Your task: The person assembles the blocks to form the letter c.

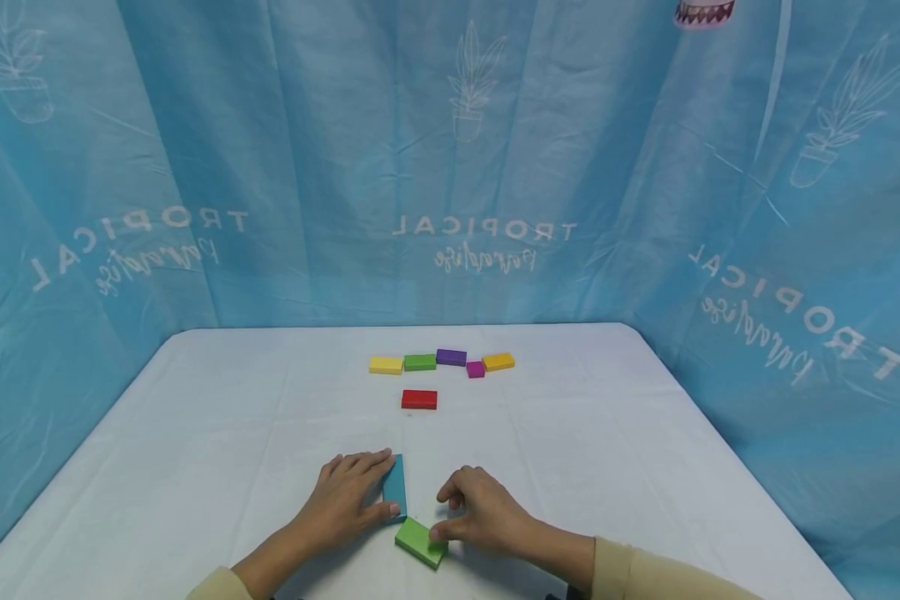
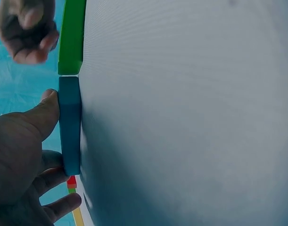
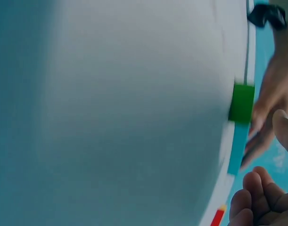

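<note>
Blue block (image 1: pixel 394 487), one: flat on the table, long sides running 12 to 6 o'clock, before the person. Left hand (image 1: pixel 348 493) at its 9 o'clock side, fingers extended, fingers and thumb resting on the block.

Near green block (image 1: pixel 416 542), one: flat, at the blue block's 5 o'clock end, just beside it; the left wrist view shows a thin gap between the two. Long sides run roughly 10 to 4 o'clock.

Right hand (image 1: pixel 486 510), at the near green block's 2 o'clock: fingers loosely bent, thumb apart from them, nothing gripped. Thumb overlaps the block in the head view; the right wrist view shows them apart.

Red block (image 1: pixel 419 400), one: about 1 o'clock from the blue block, well apart.

Beyond the red block, five in an uneven row: yellow block (image 1: pixel 386 365) at 11 o'clock, far green block (image 1: pixel 420 362) at 12, purple block (image 1: pixel 451 357) at 1, small magenta block (image 1: pixel 476 370) and orange block (image 1: pixel 498 362) at 2.

Table (image 1: pixel 607 433): white covering. Curtain (image 1: pixel 337 125): blue, printed with plants and reversed lettering.
</note>
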`<state>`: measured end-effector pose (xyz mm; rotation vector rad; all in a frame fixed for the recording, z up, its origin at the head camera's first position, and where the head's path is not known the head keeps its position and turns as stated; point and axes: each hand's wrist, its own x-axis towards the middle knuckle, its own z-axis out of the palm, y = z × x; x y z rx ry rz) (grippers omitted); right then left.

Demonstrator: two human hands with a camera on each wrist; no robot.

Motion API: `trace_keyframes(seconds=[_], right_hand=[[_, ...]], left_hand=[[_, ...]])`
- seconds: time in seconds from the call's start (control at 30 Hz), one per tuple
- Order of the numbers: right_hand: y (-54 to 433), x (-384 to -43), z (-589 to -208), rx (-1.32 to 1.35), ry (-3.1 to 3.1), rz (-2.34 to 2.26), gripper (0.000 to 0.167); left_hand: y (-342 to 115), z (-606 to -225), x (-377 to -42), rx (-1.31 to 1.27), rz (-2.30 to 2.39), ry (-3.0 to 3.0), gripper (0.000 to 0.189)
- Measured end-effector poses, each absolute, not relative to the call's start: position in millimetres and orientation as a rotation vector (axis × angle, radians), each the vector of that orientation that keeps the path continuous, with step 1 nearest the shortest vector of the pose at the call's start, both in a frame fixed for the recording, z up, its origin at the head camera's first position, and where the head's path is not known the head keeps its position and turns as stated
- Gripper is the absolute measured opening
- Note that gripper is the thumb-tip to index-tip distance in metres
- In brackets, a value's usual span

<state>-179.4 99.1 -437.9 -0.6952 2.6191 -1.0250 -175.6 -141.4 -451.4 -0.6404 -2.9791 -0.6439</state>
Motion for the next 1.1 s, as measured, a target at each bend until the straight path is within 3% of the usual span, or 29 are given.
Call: trace_keyframes(seconds=[0.63,1.1], right_hand=[[89.2,-277.9,-438.2,-0.594,2.892,-1.111,0.042],[68.5,-324.7,-440.4,-0.488,2.957,-0.963,0.045]], left_hand=[[-140.1,-453.2,-177.8,-0.619,-0.631,-3.008,0.069],[-141.9,-454.3,-179.6,-0.633,-0.624,-3.012,0.069]])
